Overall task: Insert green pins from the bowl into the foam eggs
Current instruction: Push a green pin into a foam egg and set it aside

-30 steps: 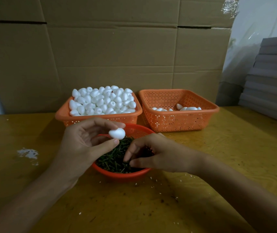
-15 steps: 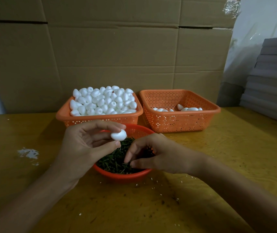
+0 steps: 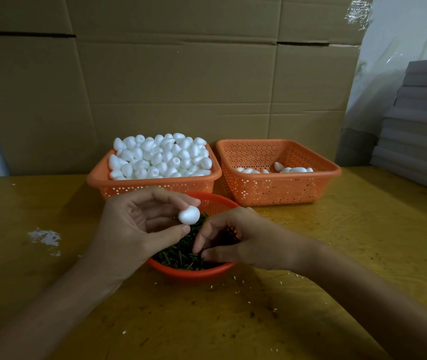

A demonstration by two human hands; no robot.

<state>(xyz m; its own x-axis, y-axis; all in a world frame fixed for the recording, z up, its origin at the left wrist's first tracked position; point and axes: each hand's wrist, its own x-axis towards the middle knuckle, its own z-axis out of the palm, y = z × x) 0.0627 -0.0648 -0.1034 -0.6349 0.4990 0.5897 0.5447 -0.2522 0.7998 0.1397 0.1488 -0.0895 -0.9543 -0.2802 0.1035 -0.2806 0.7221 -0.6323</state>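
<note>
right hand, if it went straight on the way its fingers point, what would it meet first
The green pins in the red bowl; the right hand looks nearly on them, though depth is unclear.

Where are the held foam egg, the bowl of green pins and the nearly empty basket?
foam egg (image 3: 189,215), head view, middle of its white surface
bowl of green pins (image 3: 194,274), head view, near rim
nearly empty basket (image 3: 279,189), head view, front wall

We see a yellow wooden table (image 3: 363,242) flecked with crumbs and bearing a white patch (image 3: 45,236) at left, a left basket (image 3: 98,179) and a right basket (image 3: 272,189), both orange, side by side at its back, cardboard (image 3: 181,87) behind them, and stacked grey boards (image 3: 420,131) under clear plastic (image 3: 394,48) at right.
</note>
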